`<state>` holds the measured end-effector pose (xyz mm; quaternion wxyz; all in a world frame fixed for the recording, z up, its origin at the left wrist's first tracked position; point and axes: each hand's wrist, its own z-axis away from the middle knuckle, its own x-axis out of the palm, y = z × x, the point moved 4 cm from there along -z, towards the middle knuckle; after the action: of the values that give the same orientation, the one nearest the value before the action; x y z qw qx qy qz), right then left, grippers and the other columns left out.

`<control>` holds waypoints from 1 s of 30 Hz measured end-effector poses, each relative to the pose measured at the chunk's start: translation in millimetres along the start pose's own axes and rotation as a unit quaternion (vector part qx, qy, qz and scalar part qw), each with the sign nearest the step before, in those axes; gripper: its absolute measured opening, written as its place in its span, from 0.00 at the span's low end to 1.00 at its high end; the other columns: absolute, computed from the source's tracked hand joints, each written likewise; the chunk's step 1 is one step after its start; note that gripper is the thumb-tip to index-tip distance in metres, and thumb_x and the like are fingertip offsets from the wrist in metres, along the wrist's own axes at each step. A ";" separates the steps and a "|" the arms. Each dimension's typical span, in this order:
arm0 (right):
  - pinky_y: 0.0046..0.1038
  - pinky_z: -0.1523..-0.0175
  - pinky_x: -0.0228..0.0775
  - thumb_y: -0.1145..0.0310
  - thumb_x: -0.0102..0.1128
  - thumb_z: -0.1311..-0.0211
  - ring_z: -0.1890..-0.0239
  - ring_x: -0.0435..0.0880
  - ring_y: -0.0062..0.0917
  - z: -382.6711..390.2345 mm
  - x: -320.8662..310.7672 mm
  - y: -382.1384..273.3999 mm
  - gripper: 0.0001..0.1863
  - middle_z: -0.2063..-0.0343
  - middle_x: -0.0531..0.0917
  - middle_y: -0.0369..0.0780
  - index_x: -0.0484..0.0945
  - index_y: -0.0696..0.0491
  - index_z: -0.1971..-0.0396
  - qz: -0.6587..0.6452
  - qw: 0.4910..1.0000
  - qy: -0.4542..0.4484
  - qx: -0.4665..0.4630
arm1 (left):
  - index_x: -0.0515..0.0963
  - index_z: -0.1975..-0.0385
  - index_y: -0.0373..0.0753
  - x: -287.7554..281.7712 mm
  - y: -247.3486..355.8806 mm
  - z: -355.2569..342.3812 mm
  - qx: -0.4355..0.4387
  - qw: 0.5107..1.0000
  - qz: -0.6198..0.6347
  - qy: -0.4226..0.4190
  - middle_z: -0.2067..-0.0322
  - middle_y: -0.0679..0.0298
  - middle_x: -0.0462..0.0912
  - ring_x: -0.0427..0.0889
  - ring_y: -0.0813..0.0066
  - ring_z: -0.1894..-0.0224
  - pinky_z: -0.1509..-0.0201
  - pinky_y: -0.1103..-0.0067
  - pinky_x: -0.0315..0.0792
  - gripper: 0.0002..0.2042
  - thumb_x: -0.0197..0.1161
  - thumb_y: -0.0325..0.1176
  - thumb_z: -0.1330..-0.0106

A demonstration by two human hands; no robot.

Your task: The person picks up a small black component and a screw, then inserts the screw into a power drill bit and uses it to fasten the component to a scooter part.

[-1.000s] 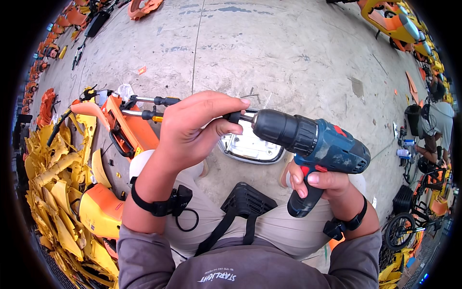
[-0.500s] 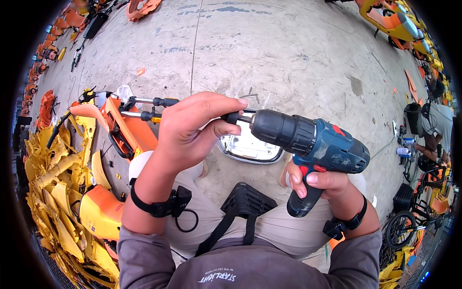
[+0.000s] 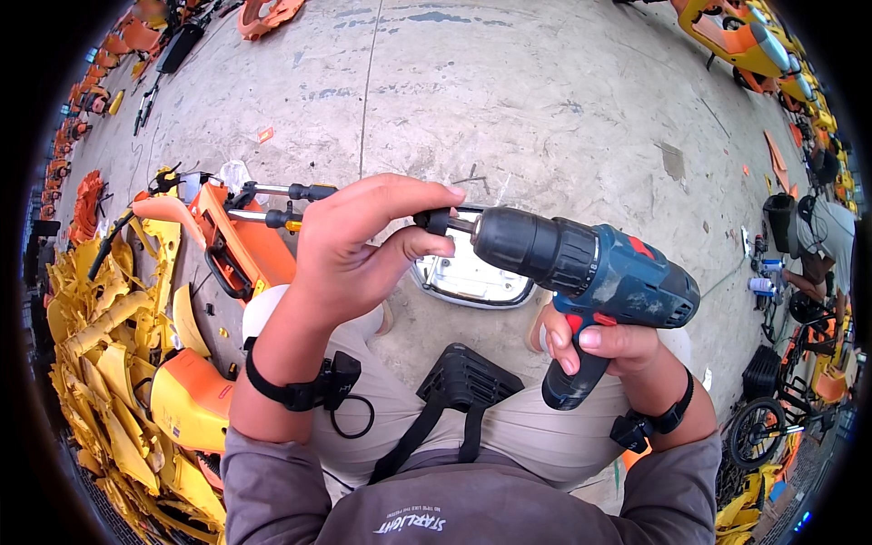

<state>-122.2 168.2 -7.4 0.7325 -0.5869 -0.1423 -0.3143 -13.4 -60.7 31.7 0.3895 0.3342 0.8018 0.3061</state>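
Note:
My right hand (image 3: 607, 350) is wrapped round the grip of a blue and black cordless drill (image 3: 627, 277), its chuck pointing left. A short metal bit (image 3: 461, 225) sticks out of the chuck. At the bit's end is a small black cylindrical part (image 3: 434, 221). My left hand (image 3: 350, 241) holds this part, with the thumb under it and the index finger arched above it. The other fingers of that hand are hidden behind. Below and beyond the bit, a white-rimmed tray-like shell (image 3: 486, 289) lies on the floor between my feet.
At left, an orange scooter-like frame (image 3: 250, 250) with fork tubes (image 3: 268, 218) lies beside a heap of broken yellow panels (image 3: 104, 363). A black strapped pad (image 3: 468, 377) rests between my thighs. Another person (image 3: 827, 241) sits far right among bike parts and spray cans (image 3: 761, 286).
My left fingers have shifted slightly round the black part, and more of it shows. The drill has hardly moved.

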 end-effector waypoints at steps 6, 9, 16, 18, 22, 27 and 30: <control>0.27 0.55 0.66 0.61 0.66 0.48 0.75 0.77 0.22 0.3 -0.1 -0.5 0.16 0.81 0.82 0.38 0.78 0.58 0.67 0.006 1.000 0.002 -0.004 | 0.83 0.59 0.37 1.3 -4.5 3.7 -0.037 0.998 0.045 0.010 0.64 0.60 0.88 0.87 0.67 0.63 0.57 0.77 0.79 0.17 0.75 0.23 0.50; 0.27 0.55 0.66 0.61 0.66 0.48 0.75 0.77 0.22 0.7 0.1 -0.3 0.16 0.81 0.82 0.38 0.78 0.58 0.67 0.002 1.000 0.004 -0.006 | 0.83 0.59 0.36 1.7 -6.2 4.4 -0.045 0.997 0.064 0.016 0.63 0.60 0.88 0.87 0.67 0.62 0.56 0.77 0.79 0.16 0.75 0.22 0.50; 0.29 0.54 0.67 0.62 0.66 0.47 0.74 0.78 0.22 0.6 0.6 -1.7 0.16 0.80 0.82 0.38 0.78 0.58 0.64 0.000 1.000 0.007 -0.010 | 0.84 0.59 0.36 0.9 -6.1 3.8 -0.047 0.996 0.072 0.019 0.63 0.60 0.88 0.87 0.68 0.61 0.55 0.77 0.79 0.16 0.75 0.22 0.50; 0.29 0.54 0.67 0.62 0.66 0.47 0.74 0.78 0.22 0.6 1.8 -2.2 0.16 0.80 0.82 0.38 0.78 0.58 0.64 -0.001 1.000 0.010 -0.010 | 0.84 0.59 0.36 0.8 -5.7 3.7 -0.046 0.996 0.069 0.019 0.63 0.60 0.88 0.87 0.68 0.61 0.55 0.77 0.79 0.16 0.75 0.22 0.50; 0.22 0.66 0.75 0.66 0.66 0.43 0.73 0.80 0.19 0.7 -6.5 3.6 0.16 0.71 0.79 0.38 0.77 0.60 0.60 -0.027 0.998 -0.045 -0.026 | 0.84 0.59 0.36 0.3 -6.3 3.6 -0.041 0.997 0.059 0.019 0.63 0.59 0.88 0.87 0.68 0.61 0.55 0.77 0.79 0.16 0.75 0.22 0.50; 0.22 0.66 0.74 0.66 0.67 0.43 0.73 0.80 0.19 0.3 -4.8 1.8 0.16 0.71 0.79 0.38 0.77 0.60 0.60 -0.025 0.998 -0.043 -0.031 | 0.84 0.59 0.36 0.4 -6.5 3.3 -0.036 0.998 0.058 0.019 0.63 0.59 0.88 0.87 0.68 0.61 0.55 0.77 0.79 0.16 0.75 0.22 0.50; 0.22 0.66 0.75 0.66 0.66 0.42 0.73 0.80 0.19 0.8 -3.5 -0.3 0.16 0.70 0.79 0.38 0.76 0.60 0.59 -0.028 0.998 -0.040 -0.032 | 0.84 0.59 0.36 0.9 -6.6 3.4 -0.040 0.997 0.058 0.018 0.63 0.59 0.88 0.87 0.68 0.61 0.55 0.77 0.79 0.16 0.75 0.22 0.50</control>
<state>-125.0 170.0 -9.0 0.6980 -0.6180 -0.1774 -0.3151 -13.0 -63.1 24.7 0.3695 0.3588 0.7751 0.3660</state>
